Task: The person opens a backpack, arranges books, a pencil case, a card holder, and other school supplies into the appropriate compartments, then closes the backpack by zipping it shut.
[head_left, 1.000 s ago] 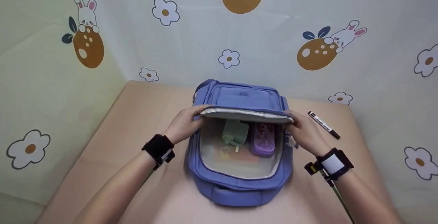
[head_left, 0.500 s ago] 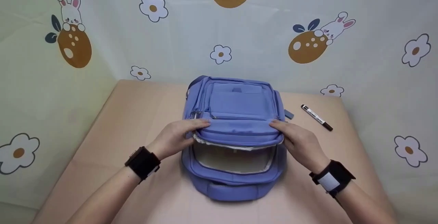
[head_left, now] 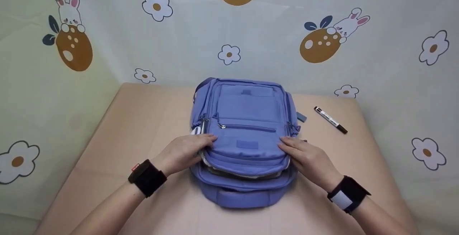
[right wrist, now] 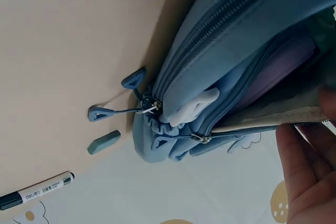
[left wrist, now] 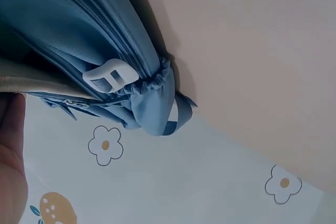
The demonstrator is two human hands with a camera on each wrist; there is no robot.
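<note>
Blue backpack [head_left: 247,107] gaping slightly under its flap [head_left: 265,149]

The backpack is lying front up on the table [head_left: 154,109], its mouth showing a gap along the near edge. The left hand [head_left: 183,150] is gripping the flap's left edge, fingertips on top, thumb hidden; the right hand [head_left: 311,156] is pinching the right edge between thumb and fingers. Inside, a purple thing [right wrist: 283,64] is showing, a dim green one [right wrist: 323,27] near it. A white plastic piece [left wrist: 111,76] is poking from the left side pocket, a white item [right wrist: 194,107] from the right.

On the table, a marker [head_left: 330,120] is lying right of the backpack, near a small blue-grey piece [head_left: 301,117]. Behind, a pale backdrop [head_left: 193,41] is displaying rabbits, fruit and flowers.

The marker's white barrel is bearing "deli" and small Chinese characters.
</note>
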